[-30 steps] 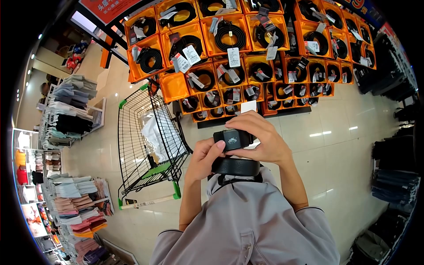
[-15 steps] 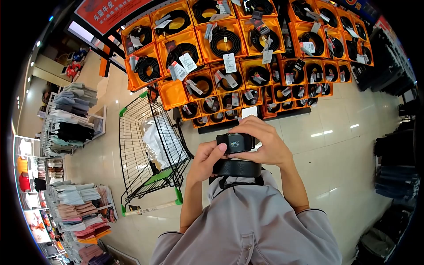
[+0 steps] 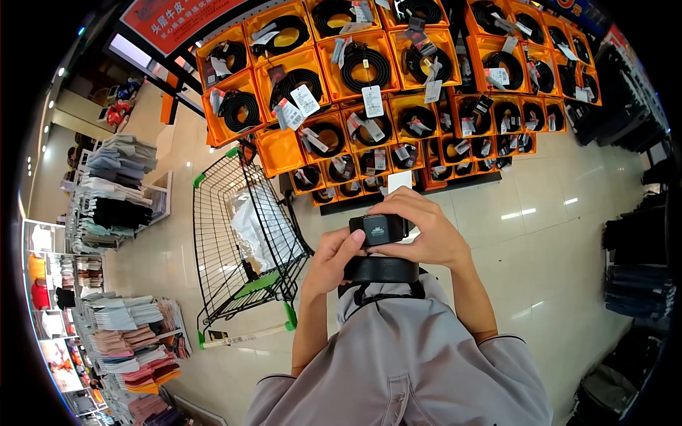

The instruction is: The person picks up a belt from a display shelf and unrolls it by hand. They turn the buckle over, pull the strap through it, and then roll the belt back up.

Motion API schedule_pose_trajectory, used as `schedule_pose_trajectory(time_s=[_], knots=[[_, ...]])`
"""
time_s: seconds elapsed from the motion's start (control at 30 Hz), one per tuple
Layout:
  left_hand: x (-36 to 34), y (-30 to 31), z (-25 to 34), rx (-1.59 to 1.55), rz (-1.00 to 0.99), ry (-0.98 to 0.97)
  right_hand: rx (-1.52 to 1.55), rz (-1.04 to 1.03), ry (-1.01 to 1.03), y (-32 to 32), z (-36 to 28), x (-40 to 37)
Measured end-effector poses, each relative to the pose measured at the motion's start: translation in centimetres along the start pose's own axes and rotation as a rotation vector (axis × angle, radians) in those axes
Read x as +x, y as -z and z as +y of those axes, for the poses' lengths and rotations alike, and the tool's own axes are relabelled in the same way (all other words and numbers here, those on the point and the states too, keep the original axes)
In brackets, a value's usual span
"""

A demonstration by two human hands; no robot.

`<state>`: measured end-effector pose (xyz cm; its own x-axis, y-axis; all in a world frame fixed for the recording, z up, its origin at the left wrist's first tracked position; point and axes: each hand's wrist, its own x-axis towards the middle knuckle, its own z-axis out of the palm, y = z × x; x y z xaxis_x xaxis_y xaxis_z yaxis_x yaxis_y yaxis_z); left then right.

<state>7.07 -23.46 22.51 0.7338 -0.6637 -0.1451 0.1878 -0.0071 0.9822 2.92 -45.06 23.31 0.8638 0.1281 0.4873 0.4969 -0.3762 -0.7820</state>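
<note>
Floor: shiny pale tiles (image 3: pixel 529 270) all round, basically a clothing store.
Big sign: red one (image 3: pixel 174 23) up top left, large line says 头层牛皮. Can't make out the smaller line under it.
Other sign: blue one (image 3: pixel 577 13) top right, cut off and blurry.
Orange boxes (image 3: pixel 353 62): rows of them on the display, coiled black belts (image 3: pixel 366 69) inside, white tags (image 3: pixel 372 101) hanging off. Print's too tiny for me.
Belt in hand: black buckle (image 3: pixel 380 229) held just in front of the body, pale little emblem on it, unreadable. Black strap (image 3: pixel 381 270) curves right below.
Left hand (image 3: pixel 332 260): fingers closed on the buckle's left end, thumb on its face.
Right hand (image 3: pixel 430 228): fingers curled narrow, gripping its other end.
White card (image 3: pixel 399 180): right by the right hand's fingers.
Cart (image 3: pixel 213 245): black wire, green corners, clear bag (image 3: pixel 259 231) with whitish stuff inside.
</note>
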Motion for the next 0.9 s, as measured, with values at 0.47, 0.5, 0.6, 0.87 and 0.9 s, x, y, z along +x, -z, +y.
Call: schedule_pose_trajectory(time_s=[0.47,0.5,0.6,0.87,0.9], knots=[[0.1,-0.4,-0.6,0.002,0.073,-0.017,-0.082,0.039,-0.078,-0.6,-0.1,-0.5],[0.2,-0.5,-0.5,-0.013,0.092,-0.013,-0.085,0.055,-0.095,-0.6,-0.1,-0.5],[0.3,-0.1,-1.3,-0.009,0.117,0.02,-0.131,0.11,-0.082,-0.8,-0.2,-0.6],[1.0,-1.8,-1.1,-0.047,0.366,-0.023,0.047,0.216,-0.288,-2.6,-0.1,-1.2],[1.2,-2.1,-1.0,-0.042,0.426,-0.032,0.085,0.21,-0.317,-2.8,-0.1,-1.1]])
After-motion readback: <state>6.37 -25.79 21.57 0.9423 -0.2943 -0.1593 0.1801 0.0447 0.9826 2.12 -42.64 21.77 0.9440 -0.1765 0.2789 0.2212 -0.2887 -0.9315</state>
